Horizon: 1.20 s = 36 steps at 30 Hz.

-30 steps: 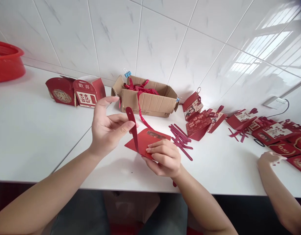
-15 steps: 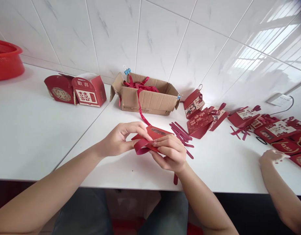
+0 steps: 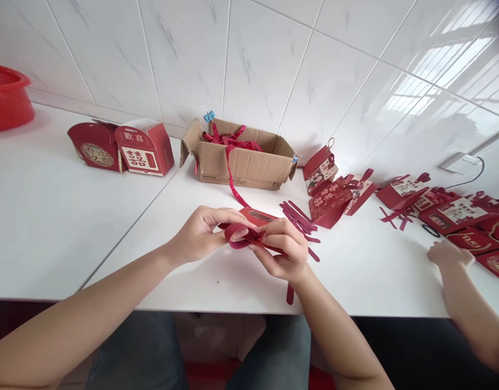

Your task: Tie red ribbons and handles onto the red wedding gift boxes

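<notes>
My left hand [image 3: 203, 234] is closed at the left side of a looped dark-red strap [image 3: 232, 236], with a fingertip showing inside the loop. My right hand [image 3: 285, 248] pinches the strap's other end, thumb below and fingers on top. Just behind the loop is a red folded gift box [image 3: 253, 215] with a cut-out in its top; both hands partly cover it. Where strap and box meet is hidden by my fingers. Several flat dark-red straps [image 3: 300, 219] lie loose beyond my right hand, and another strap [image 3: 290, 294] shows below my wrist.
A cardboard box [image 3: 241, 165] of red ribbons stands against the wall, one ribbon trailing out. Red gift boxes [image 3: 144, 149] are at left, near a red basin [image 3: 10, 103]. Strapped boxes [image 3: 330, 200] stand at right. Another person's hand [image 3: 450, 254] rests at far right.
The strap's loop has become rounder and turned toward me, and my left fingers have slid behind it. At far right the other person's hand has curled in. The view has shifted slightly.
</notes>
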### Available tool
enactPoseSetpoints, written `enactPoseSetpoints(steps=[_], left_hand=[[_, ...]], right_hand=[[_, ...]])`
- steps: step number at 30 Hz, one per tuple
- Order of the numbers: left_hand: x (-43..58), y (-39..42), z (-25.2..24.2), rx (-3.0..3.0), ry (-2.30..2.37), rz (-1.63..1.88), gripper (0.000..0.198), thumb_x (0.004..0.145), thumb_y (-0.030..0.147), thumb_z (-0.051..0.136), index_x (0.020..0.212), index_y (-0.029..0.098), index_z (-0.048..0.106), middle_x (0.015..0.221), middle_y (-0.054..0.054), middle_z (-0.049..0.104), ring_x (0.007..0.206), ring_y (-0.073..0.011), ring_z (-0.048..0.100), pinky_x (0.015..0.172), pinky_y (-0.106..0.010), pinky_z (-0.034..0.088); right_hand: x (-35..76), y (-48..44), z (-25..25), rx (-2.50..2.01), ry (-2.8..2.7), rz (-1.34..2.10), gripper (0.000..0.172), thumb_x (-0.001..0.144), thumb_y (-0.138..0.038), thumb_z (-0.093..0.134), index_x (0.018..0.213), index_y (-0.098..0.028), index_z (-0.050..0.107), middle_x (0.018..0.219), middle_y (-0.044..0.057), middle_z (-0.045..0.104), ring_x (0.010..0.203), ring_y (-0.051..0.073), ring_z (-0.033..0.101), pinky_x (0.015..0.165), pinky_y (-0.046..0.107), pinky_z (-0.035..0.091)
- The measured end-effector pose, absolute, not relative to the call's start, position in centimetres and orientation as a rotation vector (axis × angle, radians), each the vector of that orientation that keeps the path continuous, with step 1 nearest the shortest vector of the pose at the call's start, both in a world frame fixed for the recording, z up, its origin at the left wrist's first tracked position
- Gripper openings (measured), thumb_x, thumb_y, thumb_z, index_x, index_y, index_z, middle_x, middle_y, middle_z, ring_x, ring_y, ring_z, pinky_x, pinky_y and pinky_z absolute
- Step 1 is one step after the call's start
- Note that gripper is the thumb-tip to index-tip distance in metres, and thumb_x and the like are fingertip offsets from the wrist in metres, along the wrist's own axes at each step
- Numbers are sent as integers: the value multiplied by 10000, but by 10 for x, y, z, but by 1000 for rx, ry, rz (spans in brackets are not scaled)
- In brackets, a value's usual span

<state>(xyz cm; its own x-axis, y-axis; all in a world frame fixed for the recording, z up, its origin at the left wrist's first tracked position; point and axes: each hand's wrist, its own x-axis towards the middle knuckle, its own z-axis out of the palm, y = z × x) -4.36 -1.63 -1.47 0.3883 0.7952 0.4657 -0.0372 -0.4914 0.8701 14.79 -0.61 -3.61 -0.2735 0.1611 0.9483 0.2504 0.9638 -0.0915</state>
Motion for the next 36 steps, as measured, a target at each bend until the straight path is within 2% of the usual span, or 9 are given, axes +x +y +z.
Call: enactPoseSetpoints(steps=[5, 14, 17, 22, 36], left_hand=[[-43, -16, -16, 1838, 624, 1178, 145, 849, 236, 633, 888, 175, 759, 886, -103, 726, 845, -206, 663, 678, -298, 559], [-49, -14, -9, 2148, 477, 1168, 141, 842, 169, 597, 908, 205, 716, 890, -85, 725, 916, -229, 644, 860, -379, 511], [-51, -14, -9, 2217, 476, 1147, 172, 802, 161, 627, 955, 209, 690, 902, -86, 717, 916, -232, 634, 837, -370, 519], [-49, -11, -14, 2199, 519, 1206, 93, 778, 162, 688, 853, 215, 703, 802, -63, 718, 833, -196, 617, 719, -290, 535], [-49, -10, -15, 2222, 602, 1241, 57, 812, 249, 676, 812, 240, 732, 768, -45, 726, 786, -189, 535, 748, -332, 490]], right_hand=[[148, -5, -36, -299, -1859, -73, 164, 793, -174, 667, 813, -239, 517, 718, -7, 598, 641, 143, 638, 532, 284, 531], [150, -4, -39, -305, -1857, -13, 182, 776, -165, 683, 838, -234, 526, 741, 3, 610, 665, 163, 660, 560, 303, 532], [149, -4, -41, -291, -1848, -5, 175, 782, -170, 675, 862, -241, 537, 770, 10, 627, 685, 169, 664, 586, 314, 546], [148, -6, -40, -302, -1858, 55, 187, 778, -195, 690, 876, -233, 535, 746, 13, 644, 683, 173, 665, 587, 308, 555], [148, -10, -36, -370, -1897, 98, 222, 790, -197, 678, 1003, -237, 630, 845, 37, 679, 737, 177, 677, 650, 331, 598]])
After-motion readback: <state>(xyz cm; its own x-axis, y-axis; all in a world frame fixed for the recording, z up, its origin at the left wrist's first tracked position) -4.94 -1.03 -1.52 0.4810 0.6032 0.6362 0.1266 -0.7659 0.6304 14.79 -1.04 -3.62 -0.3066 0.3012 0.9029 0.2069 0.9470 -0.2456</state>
